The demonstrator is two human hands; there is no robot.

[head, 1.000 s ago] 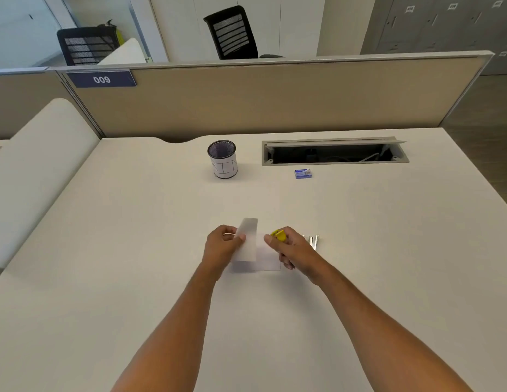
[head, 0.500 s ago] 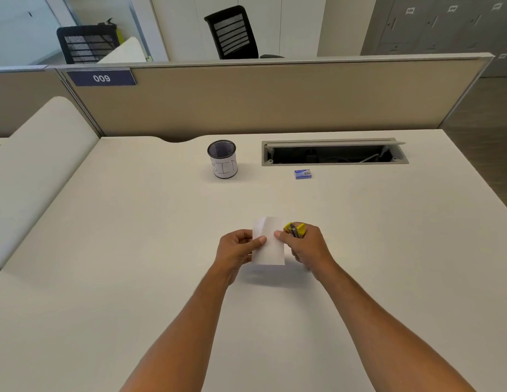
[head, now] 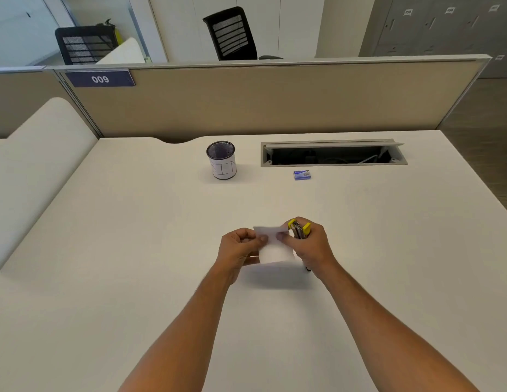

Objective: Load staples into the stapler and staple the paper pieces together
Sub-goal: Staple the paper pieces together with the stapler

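Small white paper pieces (head: 275, 247) are held up just above the white desk (head: 133, 250), stacked together. My left hand (head: 238, 250) pinches their left edge between thumb and fingers. My right hand (head: 311, 247) grips a small yellow stapler (head: 299, 229), whose front end pokes up above the fingers at the paper's upper right corner; its thumb also presses on the paper. How many sheets there are cannot be told.
A blue staple box (head: 302, 175) lies behind the hands, near an open cable slot (head: 331, 154) in the desk. A mesh pen cup (head: 221, 160) with a paper label stands at the back centre. A beige partition (head: 275, 100) closes the far edge.
Both hands have lifted the paper off the desk and brought it together. The right hand, with the stapler, moved up to the paper's right edge. The loose staples seen earlier are now hidden.
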